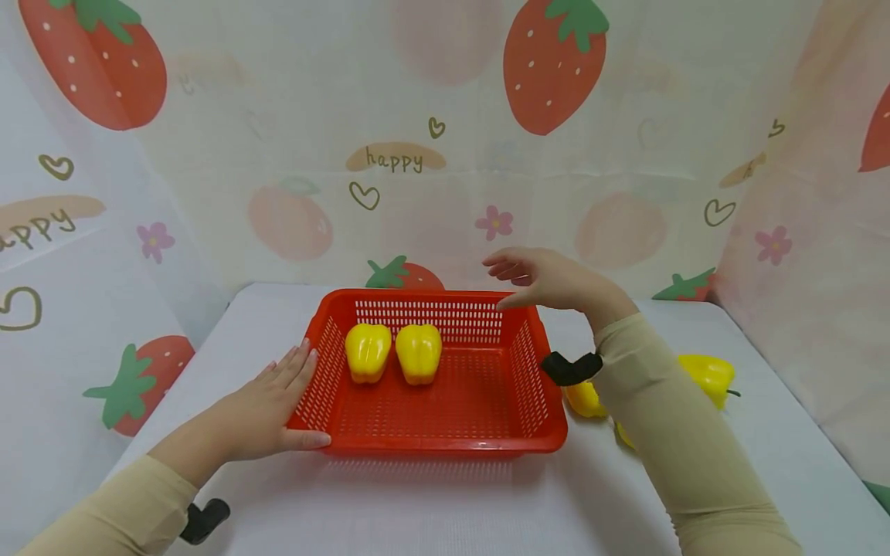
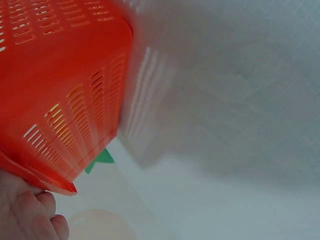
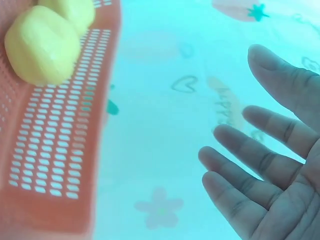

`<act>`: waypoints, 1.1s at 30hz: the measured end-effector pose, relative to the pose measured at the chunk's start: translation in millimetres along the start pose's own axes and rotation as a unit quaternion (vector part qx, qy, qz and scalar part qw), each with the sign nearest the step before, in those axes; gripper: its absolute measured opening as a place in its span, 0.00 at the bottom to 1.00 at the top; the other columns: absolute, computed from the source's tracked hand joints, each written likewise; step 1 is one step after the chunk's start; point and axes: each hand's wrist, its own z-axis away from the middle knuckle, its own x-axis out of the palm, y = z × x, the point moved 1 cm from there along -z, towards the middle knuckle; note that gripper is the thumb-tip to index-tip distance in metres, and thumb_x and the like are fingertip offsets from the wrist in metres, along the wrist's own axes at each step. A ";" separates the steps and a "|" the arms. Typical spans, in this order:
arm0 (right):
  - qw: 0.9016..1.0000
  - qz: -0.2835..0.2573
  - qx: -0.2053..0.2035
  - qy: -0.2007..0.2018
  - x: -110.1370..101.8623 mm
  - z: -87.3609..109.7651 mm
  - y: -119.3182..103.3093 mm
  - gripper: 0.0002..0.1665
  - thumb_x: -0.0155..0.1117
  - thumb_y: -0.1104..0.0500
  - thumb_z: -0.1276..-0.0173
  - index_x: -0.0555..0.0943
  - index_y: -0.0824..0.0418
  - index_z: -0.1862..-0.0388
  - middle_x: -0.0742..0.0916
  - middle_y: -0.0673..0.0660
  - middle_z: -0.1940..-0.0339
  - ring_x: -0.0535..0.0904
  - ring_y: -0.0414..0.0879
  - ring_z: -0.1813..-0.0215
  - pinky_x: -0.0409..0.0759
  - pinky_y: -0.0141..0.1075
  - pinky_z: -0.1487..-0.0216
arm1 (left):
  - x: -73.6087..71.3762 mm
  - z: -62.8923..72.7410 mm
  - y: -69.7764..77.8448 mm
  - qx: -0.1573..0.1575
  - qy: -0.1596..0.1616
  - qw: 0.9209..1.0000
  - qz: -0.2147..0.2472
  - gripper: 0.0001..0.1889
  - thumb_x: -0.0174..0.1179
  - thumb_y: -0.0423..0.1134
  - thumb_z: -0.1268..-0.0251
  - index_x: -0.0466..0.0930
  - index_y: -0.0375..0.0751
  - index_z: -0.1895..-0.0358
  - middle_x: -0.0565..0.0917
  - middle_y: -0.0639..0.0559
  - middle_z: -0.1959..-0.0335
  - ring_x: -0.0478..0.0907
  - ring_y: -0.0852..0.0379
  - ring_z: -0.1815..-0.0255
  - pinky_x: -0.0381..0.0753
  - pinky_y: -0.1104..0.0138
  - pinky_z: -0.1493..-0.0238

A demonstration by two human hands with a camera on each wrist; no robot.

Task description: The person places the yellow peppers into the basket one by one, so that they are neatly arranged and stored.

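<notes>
A red plastic basket [image 1: 445, 445] with slotted walls stands on the table. Two yellow bell peppers, a left one [image 1: 368, 353] and a right one [image 1: 419, 354], sit side by side toward its back left. My left hand [image 1: 274, 409] rests against the basket's left side, fingers extended along the rim and thumb at the front corner. Over the back right rim hovers my right hand [image 1: 545, 279], holding nothing; its spread fingers [image 3: 245, 190] show in the right wrist view. More yellow peppers [image 1: 708, 377] lie right of the basket, partly hidden behind my right forearm.
A white-covered table [image 1: 445, 510] carries the basket. Behind it and at both sides hangs a pale cloth [image 1: 445, 232] printed with strawberries, hearts and flowers. Black straps [image 1: 572, 368] sit at both wrists.
</notes>
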 end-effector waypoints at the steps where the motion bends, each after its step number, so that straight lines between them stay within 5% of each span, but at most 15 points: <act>1: 1.000 -0.004 0.003 0.006 -2.8 4.9 1.5 0.37 0.70 0.55 0.45 0.67 0.53 0.37 0.76 0.55 0.42 0.71 0.51 0.39 0.68 0.45 0.38 | 0.5 -0.3 0.0 -0.001 -0.001 1.000 -0.001 0.62 0.51 0.77 0.59 0.42 0.33 0.29 0.43 0.37 0.27 0.40 0.39 0.28 0.49 0.45 0.34; 7: 0.999 -0.010 0.009 0.038 -16.4 34.6 11.5 0.43 0.71 0.54 0.46 0.62 0.49 0.33 0.76 0.54 0.42 0.71 0.52 0.39 0.69 0.46 0.39 | 1.8 -0.8 0.1 -0.004 -0.001 1.000 0.003 0.61 0.53 0.75 0.58 0.42 0.33 0.29 0.43 0.38 0.27 0.40 0.40 0.28 0.49 0.45 0.34; 13: 0.999 0.013 0.012 0.052 -23.8 60.4 30.0 0.39 0.71 0.54 0.46 0.67 0.52 0.36 0.77 0.53 0.43 0.72 0.49 0.41 0.70 0.46 0.40 | 1.6 0.3 -0.6 0.000 0.006 1.000 0.001 0.62 0.52 0.76 0.59 0.42 0.32 0.29 0.44 0.37 0.28 0.40 0.39 0.28 0.49 0.45 0.34; 19: 0.998 0.033 0.023 0.043 -31.4 92.2 48.3 0.38 0.69 0.52 0.44 0.65 0.56 0.36 0.76 0.57 0.41 0.71 0.53 0.40 0.68 0.49 0.40 | 2.8 -1.6 -1.9 -0.004 0.000 1.000 0.001 0.62 0.52 0.76 0.59 0.41 0.33 0.29 0.42 0.38 0.27 0.39 0.40 0.28 0.49 0.45 0.34; 26: 0.993 0.068 0.088 0.037 -30.5 129.5 70.6 0.40 0.66 0.41 0.45 0.66 0.53 0.36 0.78 0.56 0.43 0.72 0.54 0.41 0.70 0.51 0.43 | 3.7 -3.4 -4.9 -0.005 -0.002 1.000 0.000 0.62 0.53 0.75 0.58 0.39 0.34 0.28 0.41 0.39 0.27 0.38 0.41 0.28 0.47 0.46 0.33; 33: 0.992 0.069 0.107 -0.002 -16.9 157.0 100.1 0.32 0.66 0.45 0.43 0.71 0.58 0.43 0.80 0.57 0.47 0.75 0.56 0.44 0.71 0.52 0.44 | 3.5 -1.2 -3.1 0.007 0.005 1.000 0.000 0.61 0.53 0.75 0.57 0.41 0.32 0.29 0.42 0.37 0.27 0.39 0.40 0.28 0.48 0.45 0.33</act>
